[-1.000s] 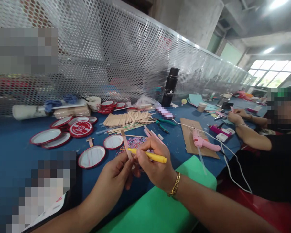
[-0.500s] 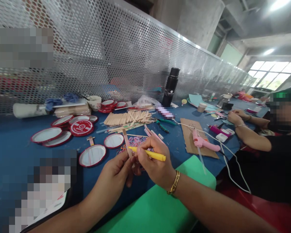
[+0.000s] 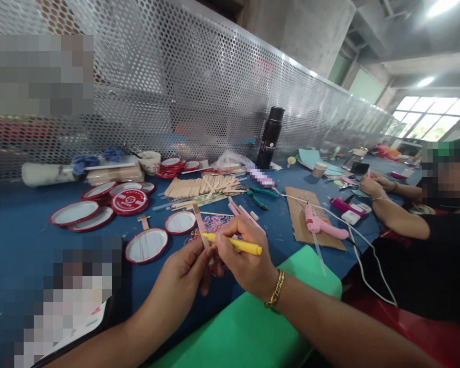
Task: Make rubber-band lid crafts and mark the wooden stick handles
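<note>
My left hand (image 3: 187, 266) pinches the lower end of a flat wooden craft stick (image 3: 198, 217), which stands up tilted to the left and looks pinkish over part of its length. In my right hand (image 3: 249, 255) is a yellow marker (image 3: 243, 246), its tip at the stick's face. A tangle of pink and blue strings (image 3: 217, 223) lies just behind my hands. To the left are two red-rimmed lids, a larger lid (image 3: 146, 246) and a smaller lid (image 3: 180, 222), with a small cross-shaped stick piece (image 3: 143, 221) beside them.
Behind lie a pile of craft sticks (image 3: 203, 186), pliers (image 3: 257, 199) and a black bottle (image 3: 270, 138). On the right, a pink glue gun (image 3: 316, 222) rests on cardboard (image 3: 293, 209), its cable trailing. A green box-like surface (image 3: 253, 327) sits below my right arm. Another person's hands (image 3: 373, 184) work farther right.
My hands, the stick and the marker stay in nearly the same place. The person at the right has shifted slightly.
</note>
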The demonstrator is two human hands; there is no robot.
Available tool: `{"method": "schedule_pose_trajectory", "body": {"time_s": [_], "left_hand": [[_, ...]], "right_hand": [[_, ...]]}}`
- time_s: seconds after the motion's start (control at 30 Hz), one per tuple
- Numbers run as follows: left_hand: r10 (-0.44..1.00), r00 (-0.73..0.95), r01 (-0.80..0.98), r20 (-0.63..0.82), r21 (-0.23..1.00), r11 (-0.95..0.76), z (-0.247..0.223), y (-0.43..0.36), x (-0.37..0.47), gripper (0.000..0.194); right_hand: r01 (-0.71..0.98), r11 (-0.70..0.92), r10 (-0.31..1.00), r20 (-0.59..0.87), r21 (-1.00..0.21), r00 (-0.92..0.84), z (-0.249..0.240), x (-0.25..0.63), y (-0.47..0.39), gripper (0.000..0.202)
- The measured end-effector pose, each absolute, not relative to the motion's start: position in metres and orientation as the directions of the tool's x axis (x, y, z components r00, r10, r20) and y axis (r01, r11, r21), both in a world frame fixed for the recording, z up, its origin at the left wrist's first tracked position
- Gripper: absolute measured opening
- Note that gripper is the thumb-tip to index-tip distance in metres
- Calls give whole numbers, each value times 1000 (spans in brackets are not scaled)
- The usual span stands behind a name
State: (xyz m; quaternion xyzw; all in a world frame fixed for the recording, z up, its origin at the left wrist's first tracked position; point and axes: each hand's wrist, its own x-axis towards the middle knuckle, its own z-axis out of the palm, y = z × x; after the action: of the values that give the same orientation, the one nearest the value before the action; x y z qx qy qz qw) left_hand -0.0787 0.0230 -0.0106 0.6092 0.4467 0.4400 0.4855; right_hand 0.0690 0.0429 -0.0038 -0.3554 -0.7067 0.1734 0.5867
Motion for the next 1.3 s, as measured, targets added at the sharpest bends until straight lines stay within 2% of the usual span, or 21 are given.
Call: {"method": "schedule_pose_trajectory", "body": {"time_s": [0.23,0.57,0.73,1.07,1.3], "left_hand": [[978,201,113,59,990,-83,-10,24,-79,35],[972,210,129,103,983,-132,-9,23,-79,35],[979,194,125,58,989,-83,-10,24,-79,35],[976,191,104,101,987,-122,-6,21,-77,35],[981,185,115,54,990,-76,-7,22,-79,34]], "right_hand": [[346,640,736,676,-686,-21,-6,72,45,14],[315,663,729,681,-679,-68,-3,69,42,15],[368,637,736,677,-678,-26,-5,72,45,16],[310,664,731,678,-680,-79,-4,67,40,14],[352,630,746,666,-692,-24,-4,71,42,15]]}}
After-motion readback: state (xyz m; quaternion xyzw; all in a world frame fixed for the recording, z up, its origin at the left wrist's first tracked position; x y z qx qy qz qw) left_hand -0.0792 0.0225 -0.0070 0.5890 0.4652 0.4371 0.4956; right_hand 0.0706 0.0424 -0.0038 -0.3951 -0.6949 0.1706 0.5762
